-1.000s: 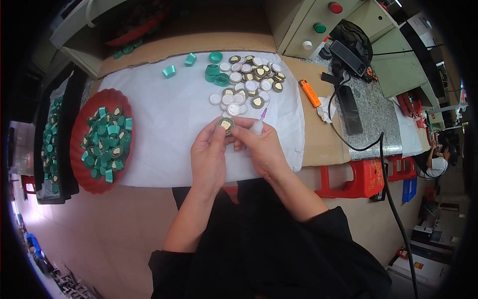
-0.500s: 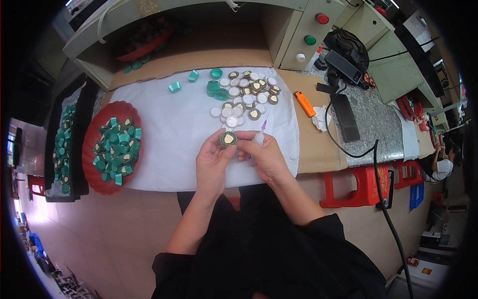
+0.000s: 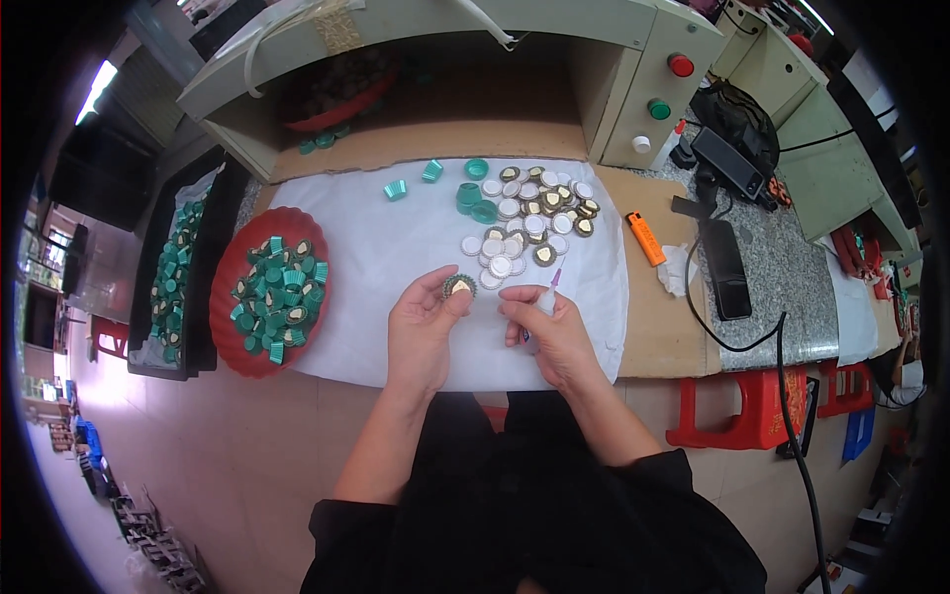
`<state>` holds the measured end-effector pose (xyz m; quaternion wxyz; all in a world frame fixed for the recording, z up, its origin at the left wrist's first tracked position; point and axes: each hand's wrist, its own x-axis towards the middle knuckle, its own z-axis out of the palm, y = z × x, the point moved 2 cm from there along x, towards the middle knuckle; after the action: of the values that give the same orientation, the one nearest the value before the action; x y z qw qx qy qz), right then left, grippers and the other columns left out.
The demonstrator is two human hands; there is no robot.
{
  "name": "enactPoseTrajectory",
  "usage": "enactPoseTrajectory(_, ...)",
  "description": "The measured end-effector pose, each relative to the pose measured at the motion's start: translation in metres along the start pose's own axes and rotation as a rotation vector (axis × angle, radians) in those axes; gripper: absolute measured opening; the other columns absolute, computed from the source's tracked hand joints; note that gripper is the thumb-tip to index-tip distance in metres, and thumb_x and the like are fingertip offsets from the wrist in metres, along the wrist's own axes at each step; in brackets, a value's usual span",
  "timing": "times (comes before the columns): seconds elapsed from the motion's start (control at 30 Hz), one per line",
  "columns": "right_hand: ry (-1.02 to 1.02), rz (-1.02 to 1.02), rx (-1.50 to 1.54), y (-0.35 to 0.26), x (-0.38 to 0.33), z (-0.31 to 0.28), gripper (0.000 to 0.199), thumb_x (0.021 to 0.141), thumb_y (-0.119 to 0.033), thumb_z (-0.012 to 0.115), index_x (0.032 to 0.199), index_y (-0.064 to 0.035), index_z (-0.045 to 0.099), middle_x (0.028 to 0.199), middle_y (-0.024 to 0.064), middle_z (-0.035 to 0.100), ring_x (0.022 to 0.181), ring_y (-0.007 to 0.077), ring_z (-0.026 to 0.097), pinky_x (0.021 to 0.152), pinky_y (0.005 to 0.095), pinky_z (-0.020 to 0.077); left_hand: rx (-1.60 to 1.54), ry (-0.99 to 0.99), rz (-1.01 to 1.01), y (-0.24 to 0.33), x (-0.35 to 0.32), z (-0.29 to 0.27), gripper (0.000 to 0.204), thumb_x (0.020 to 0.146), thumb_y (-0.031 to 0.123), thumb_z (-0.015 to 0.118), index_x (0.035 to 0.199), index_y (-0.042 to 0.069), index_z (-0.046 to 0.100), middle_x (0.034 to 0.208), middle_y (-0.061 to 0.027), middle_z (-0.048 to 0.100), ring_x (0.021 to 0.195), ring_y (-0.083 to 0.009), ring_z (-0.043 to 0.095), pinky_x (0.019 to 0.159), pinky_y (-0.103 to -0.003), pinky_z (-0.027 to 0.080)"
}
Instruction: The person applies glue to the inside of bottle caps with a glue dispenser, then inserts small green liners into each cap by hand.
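Observation:
My left hand [image 3: 420, 332] pinches a green fluted cap [image 3: 459, 286] with a gold-coloured disc showing in its face. To the right, apart from the cap, my right hand [image 3: 560, 337] wraps round a small translucent bottle [image 3: 546, 301] with a thin purple needle tip pointing up. Its thumb and index finger reach out toward the left. Beyond both hands lies a heap of round discs [image 3: 535, 226], some white side up, others gold and dark. Several green caps [image 3: 469, 196] stand beside that heap. A white sheet [image 3: 376, 267] lies under everything.
On the left, a red scalloped bowl [image 3: 224, 327] holds many green caps, beside a black tray [image 3: 148, 327] of more. To the right are an orange utility knife [image 3: 645, 240], crumpled tissue [image 3: 677, 269], a phone-like black slab [image 3: 727, 272] and a cable. A machine housing [image 3: 633, 99] stands behind.
My right hand has drawn away from the cap, leaving a gap, with the bottle still in its grip. My left hand keeps the cap. The whole view has shifted.

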<state>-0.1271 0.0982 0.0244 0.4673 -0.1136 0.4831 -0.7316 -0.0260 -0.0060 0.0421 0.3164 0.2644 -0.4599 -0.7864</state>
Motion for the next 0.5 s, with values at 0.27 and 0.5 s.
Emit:
enactPoseTrajectory(0.27,-0.037,0.013,-0.024,0.002,0.001,0.004,0.023,0.075,-0.011,0.061,0.094,0.0016,0.055,0.071,0.0038,0.056,0.053,0.0068,0.048,0.05,0.0188,0.0398,0.108,-0.146,-0.038,-0.016,-0.009,0.002,0.031,0.078,0.001,0.055,0.107,-0.003,0.044,0.095,-0.0102,0.055,0.085,-0.012,0.052,0.076,-0.023,0.042)
enactPoseTrajectory(0.5,-0.072,0.021,-0.19,0.003,-0.004,0.009,0.02,0.075,-0.011,0.06,0.09,0.0006,0.053,0.072,0.0047,0.057,0.053,0.0072,0.05,0.05,0.0192,0.0423,-0.049,-0.146,-0.06,-0.022,-0.015,0.009,0.031,0.082,0.004,0.052,0.11,-0.004,0.043,0.099,-0.0113,0.053,0.086,-0.0134,0.052,0.079,-0.026,0.041)
